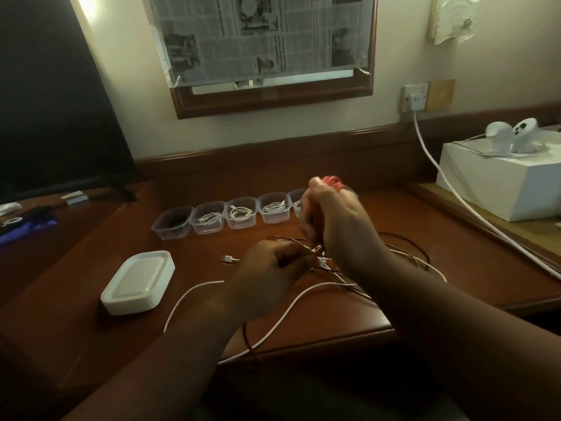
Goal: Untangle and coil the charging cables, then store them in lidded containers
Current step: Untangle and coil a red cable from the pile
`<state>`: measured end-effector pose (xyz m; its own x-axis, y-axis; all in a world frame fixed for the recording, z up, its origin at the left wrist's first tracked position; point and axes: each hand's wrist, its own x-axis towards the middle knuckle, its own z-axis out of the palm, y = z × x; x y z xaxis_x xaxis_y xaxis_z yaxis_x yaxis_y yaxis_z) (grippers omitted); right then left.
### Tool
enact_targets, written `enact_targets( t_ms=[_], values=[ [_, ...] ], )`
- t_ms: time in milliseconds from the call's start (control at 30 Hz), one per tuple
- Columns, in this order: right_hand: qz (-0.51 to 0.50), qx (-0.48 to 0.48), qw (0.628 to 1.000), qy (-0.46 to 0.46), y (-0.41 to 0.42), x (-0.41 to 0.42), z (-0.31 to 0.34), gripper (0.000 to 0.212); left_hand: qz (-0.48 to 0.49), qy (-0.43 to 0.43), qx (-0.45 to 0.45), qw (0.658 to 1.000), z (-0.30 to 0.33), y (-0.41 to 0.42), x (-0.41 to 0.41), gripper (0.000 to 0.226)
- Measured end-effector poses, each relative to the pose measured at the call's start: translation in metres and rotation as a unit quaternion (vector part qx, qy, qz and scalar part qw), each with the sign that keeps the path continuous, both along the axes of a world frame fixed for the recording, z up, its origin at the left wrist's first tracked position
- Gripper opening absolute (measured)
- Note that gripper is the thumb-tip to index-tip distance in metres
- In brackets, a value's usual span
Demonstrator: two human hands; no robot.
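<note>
On the worktop [303, 323] a tangle of cables [349, 278] remains loose; four of the clear containers [239, 214] already hold coils, their stacked lids [138, 282] unused; left hand [267, 278] and raised right hand [331, 217] each grip strands.

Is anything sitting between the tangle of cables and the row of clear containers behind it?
Only the raised right hand, which overlaps the row's right end; the desk between the tangled cables and the containers looks bare.
</note>
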<state>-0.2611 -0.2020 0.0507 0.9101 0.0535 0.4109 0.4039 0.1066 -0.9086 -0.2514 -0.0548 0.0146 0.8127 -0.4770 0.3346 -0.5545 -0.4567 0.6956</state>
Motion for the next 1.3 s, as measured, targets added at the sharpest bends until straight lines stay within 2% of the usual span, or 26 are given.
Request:
enact_targets(
  t_ms=[33,100,167,233,300,367,433,500,567,633,800,900,1000,1067,1167,1300],
  values=[
    [-0.003,-0.026,1.000,0.002,0.000,0.000,-0.001,0.041,0.008,-0.032,0.015,0.999,0.002,0.001,0.000,0.017],
    [0.023,-0.006,0.999,0.038,-0.004,-0.001,0.000,0.046,0.012,-0.049,0.003,0.999,0.009,0.006,-0.002,0.013],
    [0.088,0.070,0.991,0.078,-0.010,0.000,0.005,0.052,-0.015,-0.069,0.031,0.997,0.014,0.012,-0.002,0.019],
    [0.145,0.164,0.971,0.096,-0.016,-0.002,0.012,0.055,-0.061,-0.112,0.103,0.987,0.014,0.015,-0.004,0.016],
    [0.154,0.239,0.954,0.091,-0.020,-0.004,0.017,0.055,-0.088,-0.151,0.136,0.975,0.012,0.014,-0.010,0.016],
    [0.118,0.253,0.957,0.082,-0.021,-0.002,0.017,0.054,-0.095,-0.197,0.133,0.967,0.013,0.014,-0.012,0.026],
    [0.064,0.194,0.974,0.092,-0.018,0.002,0.011,0.053,-0.092,-0.243,0.135,0.956,0.018,0.014,-0.010,0.031],
    [0.008,0.062,0.992,0.111,-0.011,0.007,0.000,0.050,-0.080,-0.260,0.135,0.953,0.022,0.016,-0.002,0.023],
    [-0.027,-0.054,0.989,0.132,-0.004,0.010,-0.011,0.046,-0.061,-0.271,0.136,0.951,0.023,0.015,0.004,0.016],
    [-0.032,-0.072,0.984,0.159,-0.002,0.013,-0.019,0.045,-0.043,-0.284,0.137,0.948,0.021,0.013,0.008,0.015],
    [0.025,0.005,0.968,0.250,-0.009,0.021,-0.028,0.046,-0.016,-0.281,0.078,0.956,0.015,0.015,0.016,0.020],
    [0.050,-0.001,0.956,0.289,-0.009,0.023,-0.029,0.045,-0.021,-0.285,0.082,0.955,0.014,0.015,0.022,0.024],
    [0.046,-0.001,0.957,0.286,-0.009,0.028,-0.031,0.045,-0.020,-0.273,0.069,0.959,0.011,0.012,0.028,0.028],
    [0.050,0.025,0.962,0.267,-0.012,0.033,-0.031,0.046,-0.016,-0.229,0.040,0.972,0.009,0.011,0.030,0.028],
    [0.098,0.087,0.964,0.231,-0.018,0.036,-0.028,0.050,-0.055,-0.114,-0.012,0.992,0.007,0.013,0.034,0.026],
    [0.221,0.107,0.951,0.191,-0.024,0.032,-0.023,0.050,-0.075,-0.062,-0.139,0.986,0.010,0.018,0.044,0.050]
  ],
)
